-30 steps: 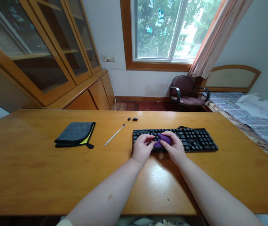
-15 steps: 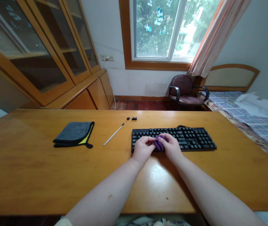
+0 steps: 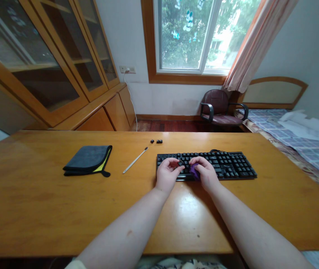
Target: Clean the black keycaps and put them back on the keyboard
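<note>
A left hand (image 3: 166,175) pinches a small black keycap (image 3: 180,163) just below center frame as the right hand (image 3: 208,175) grips a purple cloth (image 3: 194,172), both over a black keyboard (image 3: 235,166); a slim white brush (image 3: 135,161) lies left of center.

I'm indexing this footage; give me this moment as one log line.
left hand: pinching apparent keycap; right hand: holding purple cloth; beneath: black keyboard; left of keyboard: white-handled brush

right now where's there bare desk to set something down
Bare desk lies left of the gray cloth, in front of it to the left forearm, and right of the keyboard. Crowded: over the keyboard, with left hand, right hand and purple cloth.
</note>
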Available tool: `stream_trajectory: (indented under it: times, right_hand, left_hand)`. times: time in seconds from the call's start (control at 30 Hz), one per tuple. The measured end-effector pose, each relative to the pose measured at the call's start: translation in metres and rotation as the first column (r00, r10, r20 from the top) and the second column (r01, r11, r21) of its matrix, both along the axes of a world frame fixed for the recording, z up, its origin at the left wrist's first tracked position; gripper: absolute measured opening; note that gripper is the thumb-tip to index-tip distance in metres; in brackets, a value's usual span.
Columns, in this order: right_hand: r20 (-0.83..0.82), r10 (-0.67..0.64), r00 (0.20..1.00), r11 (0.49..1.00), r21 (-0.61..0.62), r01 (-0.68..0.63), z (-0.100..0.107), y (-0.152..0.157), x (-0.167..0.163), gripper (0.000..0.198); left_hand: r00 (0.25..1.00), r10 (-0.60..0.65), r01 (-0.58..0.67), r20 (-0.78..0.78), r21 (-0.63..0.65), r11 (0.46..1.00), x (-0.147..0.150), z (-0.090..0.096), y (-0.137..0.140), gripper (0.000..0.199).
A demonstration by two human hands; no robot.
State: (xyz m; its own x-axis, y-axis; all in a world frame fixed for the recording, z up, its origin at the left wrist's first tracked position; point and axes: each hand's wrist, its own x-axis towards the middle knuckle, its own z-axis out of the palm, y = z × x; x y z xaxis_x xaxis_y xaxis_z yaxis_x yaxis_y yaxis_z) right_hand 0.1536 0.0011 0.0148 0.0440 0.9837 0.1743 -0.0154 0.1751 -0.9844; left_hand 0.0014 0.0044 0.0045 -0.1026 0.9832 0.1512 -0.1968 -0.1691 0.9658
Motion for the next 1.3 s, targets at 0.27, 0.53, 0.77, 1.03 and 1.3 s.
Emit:
stream_trajectory:
  times: [0.27, 0.53, 0.77, 1.03, 1.3]
  right_hand:
    - [0.202, 0.061, 0.977, 0.998, -0.021, -0.058, 0.004, -0.009, -0.011, 0.026]
    - [0.341, -0.039, 0.939, 0.999, 0.007, 0.039, 0.002, -0.006, -0.008, 0.023]
    - [0.202, -0.007, 0.979, 1.0, -0.01, 0.009, 0.004, -0.004, -0.008, 0.034]
    - [0.228, -0.063, 0.972, 0.995, -0.061, 0.079, 0.003, -0.003, -0.008, 0.029]
    - [0.358, -0.115, 0.927, 0.979, 0.199, 0.045, 0.006, 0.003, 0.002, 0.022]
  left_hand:
    - [0.927, 0.078, -0.013, -0.367, 0.176, 0.984, -0.005, 0.001, -0.006, 0.015]
    - [0.832, 0.028, 0.147, -0.554, 0.268, 0.952, -0.006, 0.007, -0.011, 0.032]
    - [0.817, 0.072, 0.163, -0.572, 0.349, 0.923, -0.007, 0.008, -0.01, 0.023]
    - [0.873, 0.011, 0.132, -0.487, 0.258, 0.957, -0.004, 0.008, -0.012, 0.012]
    - [0.687, 0.053, 0.228, -0.725, 0.284, 0.931, -0.003, 0.008, -0.014, 0.026]
